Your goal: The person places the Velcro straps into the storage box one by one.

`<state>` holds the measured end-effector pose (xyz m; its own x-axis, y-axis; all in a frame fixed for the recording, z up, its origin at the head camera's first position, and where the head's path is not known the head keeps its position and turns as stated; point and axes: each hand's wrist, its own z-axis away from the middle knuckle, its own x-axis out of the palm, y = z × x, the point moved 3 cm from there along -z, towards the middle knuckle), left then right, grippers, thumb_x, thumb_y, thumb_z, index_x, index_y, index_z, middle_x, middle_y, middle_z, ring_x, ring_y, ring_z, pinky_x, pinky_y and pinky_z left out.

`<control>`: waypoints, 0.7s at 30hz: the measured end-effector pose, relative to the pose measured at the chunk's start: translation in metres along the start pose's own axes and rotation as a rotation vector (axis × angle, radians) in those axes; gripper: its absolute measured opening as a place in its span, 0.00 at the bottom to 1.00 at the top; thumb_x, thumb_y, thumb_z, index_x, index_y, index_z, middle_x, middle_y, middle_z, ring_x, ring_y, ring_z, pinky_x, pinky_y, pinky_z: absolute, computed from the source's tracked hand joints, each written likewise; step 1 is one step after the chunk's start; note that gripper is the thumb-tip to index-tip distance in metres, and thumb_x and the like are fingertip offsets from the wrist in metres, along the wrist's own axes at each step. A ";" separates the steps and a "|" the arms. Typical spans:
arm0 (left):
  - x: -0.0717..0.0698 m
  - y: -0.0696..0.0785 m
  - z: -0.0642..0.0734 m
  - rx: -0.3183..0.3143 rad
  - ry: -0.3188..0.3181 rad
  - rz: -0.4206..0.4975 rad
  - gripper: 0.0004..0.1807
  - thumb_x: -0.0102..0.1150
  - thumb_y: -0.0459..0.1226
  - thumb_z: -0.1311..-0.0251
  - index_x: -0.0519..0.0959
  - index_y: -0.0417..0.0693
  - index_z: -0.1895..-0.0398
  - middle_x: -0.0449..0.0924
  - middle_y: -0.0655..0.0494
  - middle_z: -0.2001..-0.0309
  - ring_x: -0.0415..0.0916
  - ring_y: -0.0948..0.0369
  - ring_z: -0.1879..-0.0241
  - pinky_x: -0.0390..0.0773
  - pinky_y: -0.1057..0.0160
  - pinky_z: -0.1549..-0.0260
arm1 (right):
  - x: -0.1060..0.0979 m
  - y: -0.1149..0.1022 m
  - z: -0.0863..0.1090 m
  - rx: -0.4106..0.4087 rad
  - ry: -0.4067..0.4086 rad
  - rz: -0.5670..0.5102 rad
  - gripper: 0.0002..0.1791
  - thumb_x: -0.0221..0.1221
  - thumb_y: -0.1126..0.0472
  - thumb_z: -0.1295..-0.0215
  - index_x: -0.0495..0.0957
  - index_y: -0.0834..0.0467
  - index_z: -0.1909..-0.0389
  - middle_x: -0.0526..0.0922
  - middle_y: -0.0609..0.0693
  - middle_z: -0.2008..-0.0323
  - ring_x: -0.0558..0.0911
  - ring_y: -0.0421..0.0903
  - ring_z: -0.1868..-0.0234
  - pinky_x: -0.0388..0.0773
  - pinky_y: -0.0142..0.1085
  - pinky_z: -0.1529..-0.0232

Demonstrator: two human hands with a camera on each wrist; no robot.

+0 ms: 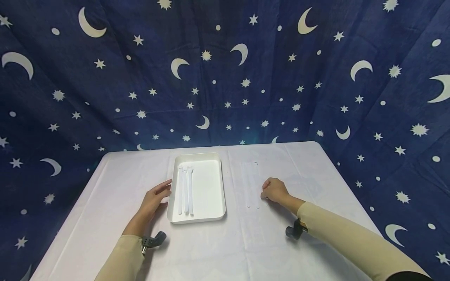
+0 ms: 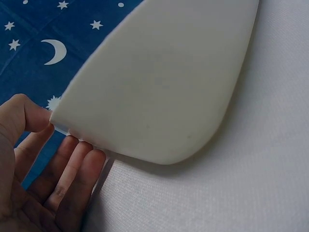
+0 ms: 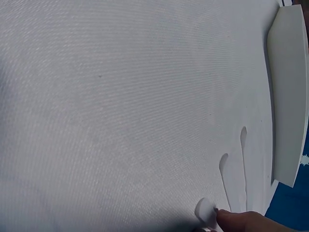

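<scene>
While below star-drape (image 1: 225,97), tabletop (image 1: 225,253) — left grip (image 1: 153,200) slack against tray (image 1: 208,195), right (image 1: 275,190) tight on stick (image 3: 204,211).

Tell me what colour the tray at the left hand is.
The tray is white, seen best in the head view.

Right hand (image 3: 248,222) at the bottom edge, holding the rounded end of a pale strip (image 3: 205,210), two similar strips (image 3: 224,166) flat on white tablecloth (image 3: 135,96), white tray (image 3: 288,96) alongside, blue star-printed cloth (image 3: 288,203).
</scene>
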<state>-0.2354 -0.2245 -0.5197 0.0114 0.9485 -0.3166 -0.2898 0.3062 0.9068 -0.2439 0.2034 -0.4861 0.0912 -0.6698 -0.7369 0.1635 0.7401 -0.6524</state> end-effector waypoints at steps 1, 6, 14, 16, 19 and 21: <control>0.000 0.000 0.000 0.002 -0.001 0.001 0.33 0.55 0.40 0.37 0.64 0.55 0.27 0.64 0.42 0.28 0.67 0.43 0.33 0.80 0.50 0.43 | 0.000 0.000 0.000 0.003 -0.002 0.001 0.11 0.67 0.69 0.56 0.76 0.62 0.70 0.78 0.51 0.76 0.74 0.44 0.77 0.71 0.30 0.80; 0.000 0.000 0.001 0.004 -0.003 0.002 0.33 0.55 0.40 0.37 0.64 0.55 0.27 0.64 0.42 0.28 0.66 0.43 0.32 0.80 0.50 0.43 | -0.002 0.001 -0.003 0.049 -0.020 -0.028 0.11 0.67 0.68 0.55 0.78 0.63 0.68 0.80 0.51 0.75 0.76 0.43 0.76 0.73 0.29 0.78; 0.000 0.001 0.000 0.006 -0.001 0.014 0.33 0.55 0.39 0.37 0.65 0.54 0.27 0.65 0.42 0.29 0.67 0.43 0.33 0.81 0.50 0.44 | -0.003 0.003 -0.009 0.135 -0.069 -0.128 0.09 0.63 0.71 0.51 0.81 0.67 0.66 0.81 0.53 0.75 0.78 0.41 0.80 0.82 0.29 0.79; -0.001 0.001 0.000 0.012 -0.001 0.011 0.32 0.55 0.39 0.37 0.65 0.53 0.27 0.65 0.42 0.29 0.67 0.43 0.33 0.81 0.50 0.44 | -0.003 0.003 -0.010 0.156 -0.088 -0.163 0.10 0.63 0.72 0.50 0.81 0.68 0.64 0.81 0.53 0.76 0.79 0.41 0.80 0.83 0.30 0.78; -0.001 0.001 0.000 0.013 0.002 0.000 0.32 0.55 0.40 0.37 0.65 0.53 0.28 0.65 0.42 0.29 0.67 0.43 0.33 0.81 0.50 0.44 | -0.002 0.004 -0.011 0.176 -0.117 -0.217 0.12 0.61 0.72 0.49 0.81 0.70 0.61 0.81 0.53 0.76 0.80 0.41 0.81 0.84 0.31 0.77; -0.001 0.001 0.000 0.013 0.004 -0.006 0.32 0.55 0.40 0.37 0.65 0.53 0.28 0.65 0.42 0.29 0.67 0.43 0.33 0.80 0.50 0.44 | -0.002 0.005 -0.011 0.183 -0.131 -0.238 0.13 0.61 0.72 0.49 0.80 0.70 0.60 0.81 0.53 0.76 0.80 0.41 0.80 0.85 0.30 0.76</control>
<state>-0.2352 -0.2252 -0.5188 0.0096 0.9463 -0.3232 -0.2776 0.3130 0.9083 -0.2544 0.2093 -0.4896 0.1530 -0.8334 -0.5311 0.3685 0.5468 -0.7518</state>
